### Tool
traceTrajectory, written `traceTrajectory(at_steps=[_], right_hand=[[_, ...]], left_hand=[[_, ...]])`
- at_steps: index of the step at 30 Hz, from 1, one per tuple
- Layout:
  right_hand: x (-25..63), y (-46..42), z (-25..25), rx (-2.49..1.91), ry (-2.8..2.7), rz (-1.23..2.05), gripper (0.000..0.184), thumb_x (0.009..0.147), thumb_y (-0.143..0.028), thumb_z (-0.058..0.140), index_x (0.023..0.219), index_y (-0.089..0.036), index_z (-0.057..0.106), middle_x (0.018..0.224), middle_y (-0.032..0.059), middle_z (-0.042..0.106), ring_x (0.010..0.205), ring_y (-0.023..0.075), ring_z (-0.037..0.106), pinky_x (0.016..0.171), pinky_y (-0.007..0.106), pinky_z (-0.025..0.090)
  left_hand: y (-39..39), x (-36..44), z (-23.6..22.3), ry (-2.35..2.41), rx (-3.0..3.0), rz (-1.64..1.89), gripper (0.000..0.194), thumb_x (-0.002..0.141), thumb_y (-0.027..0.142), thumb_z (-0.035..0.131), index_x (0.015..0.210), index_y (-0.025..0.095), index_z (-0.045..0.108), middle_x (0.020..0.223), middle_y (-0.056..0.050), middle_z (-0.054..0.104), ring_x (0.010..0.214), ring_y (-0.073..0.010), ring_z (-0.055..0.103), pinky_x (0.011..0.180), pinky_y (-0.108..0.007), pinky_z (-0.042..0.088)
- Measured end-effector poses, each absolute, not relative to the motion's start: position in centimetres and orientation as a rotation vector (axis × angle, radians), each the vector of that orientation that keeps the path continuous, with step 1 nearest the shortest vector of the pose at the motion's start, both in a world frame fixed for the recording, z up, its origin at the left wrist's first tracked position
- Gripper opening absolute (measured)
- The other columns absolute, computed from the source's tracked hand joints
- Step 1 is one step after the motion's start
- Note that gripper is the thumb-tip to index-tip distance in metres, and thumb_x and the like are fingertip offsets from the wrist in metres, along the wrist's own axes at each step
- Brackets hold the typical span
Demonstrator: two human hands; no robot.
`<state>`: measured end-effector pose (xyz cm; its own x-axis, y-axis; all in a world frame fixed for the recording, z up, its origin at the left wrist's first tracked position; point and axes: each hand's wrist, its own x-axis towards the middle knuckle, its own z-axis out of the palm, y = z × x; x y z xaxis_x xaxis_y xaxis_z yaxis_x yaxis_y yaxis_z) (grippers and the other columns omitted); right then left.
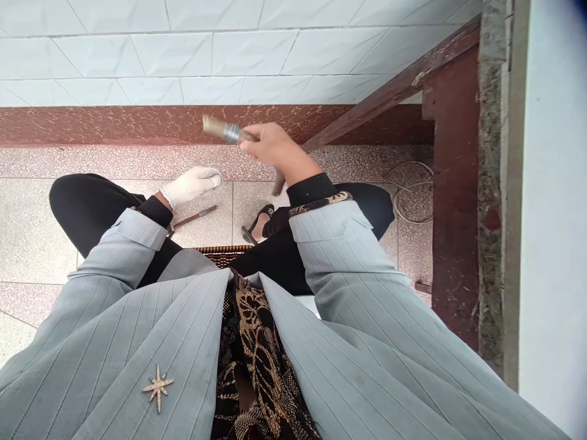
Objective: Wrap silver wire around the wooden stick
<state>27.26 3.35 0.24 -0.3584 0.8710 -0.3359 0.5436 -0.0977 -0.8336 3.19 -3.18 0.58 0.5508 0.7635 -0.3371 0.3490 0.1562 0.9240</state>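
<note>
My right hand (268, 146), bare, is closed around a stick-like tool (215, 127) held up near the wall base. Its blunt tan end points left and silvery wire is wound around it; motion blurs it a little. A brown handle-like piece (278, 182) shows below my right wrist; I cannot tell whether it belongs to the same tool. My left hand (195, 185), in a white knit glove, hovers over the floor with its fingers curled together. Whatever may be in them is hidden. Below that glove a thin brown-handled tool (196, 216) lies on the floor.
White wall tiles (174, 52) rise in front above a red-brown base strip (114, 125). On the right stand a dark red wooden frame (456, 195) and its slanted bar (367, 107). A pale cable (410, 217) lies coiled beside it. Between my knees is a woven edge (224, 256).
</note>
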Motion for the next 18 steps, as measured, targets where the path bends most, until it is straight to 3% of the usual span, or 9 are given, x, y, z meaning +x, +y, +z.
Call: traceTrajectory(at_steps=[3,7,12,18], right_hand=[[27.0,3.3,-0.6,-1.682,-2.334,1.171,0.015,0.088,-0.034,0.078,0.091,-0.020,0.075,0.081,0.0068,0.065,0.080,0.0227,0.060,0.073,0.036,0.046],[26.8,3.1,-0.4,-1.416,-2.632,1.649,0.017,0.086,-0.034,0.080,0.096,-0.021,0.079,0.065,0.0008,0.062,0.064,0.0171,0.057,0.063,0.031,0.042],[27.0,2.6,1.8,-1.137,-2.421,2.092,0.028,0.083,-0.032,0.082,0.108,-0.019,0.081,0.067,-0.0031,0.063,0.060,0.0116,0.053,0.061,0.024,0.042],[27.7,1.8,3.6,-0.981,-1.902,1.942,0.031,0.082,-0.040,0.087,0.104,-0.021,0.077,0.078,-0.0017,0.066,0.064,0.0105,0.053,0.061,0.023,0.045]], left_hand=[[-2.9,2.8,0.6,1.096,1.487,0.398,0.025,0.096,0.012,0.056,0.072,0.015,0.063,0.057,0.004,0.048,0.049,-0.0062,0.039,0.051,-0.023,0.028],[-2.3,2.1,0.6,1.168,1.443,0.483,0.023,0.094,0.013,0.058,0.071,0.016,0.061,0.057,0.004,0.050,0.048,-0.0062,0.036,0.051,-0.024,0.025],[-1.8,1.7,0.4,1.161,1.365,0.506,0.024,0.096,0.015,0.057,0.072,0.015,0.061,0.054,0.005,0.045,0.047,-0.0062,0.034,0.051,-0.025,0.024],[-2.0,2.1,-0.8,1.058,1.304,0.673,0.024,0.100,0.024,0.055,0.077,0.017,0.060,0.053,0.005,0.044,0.047,-0.0081,0.036,0.052,-0.024,0.029]])
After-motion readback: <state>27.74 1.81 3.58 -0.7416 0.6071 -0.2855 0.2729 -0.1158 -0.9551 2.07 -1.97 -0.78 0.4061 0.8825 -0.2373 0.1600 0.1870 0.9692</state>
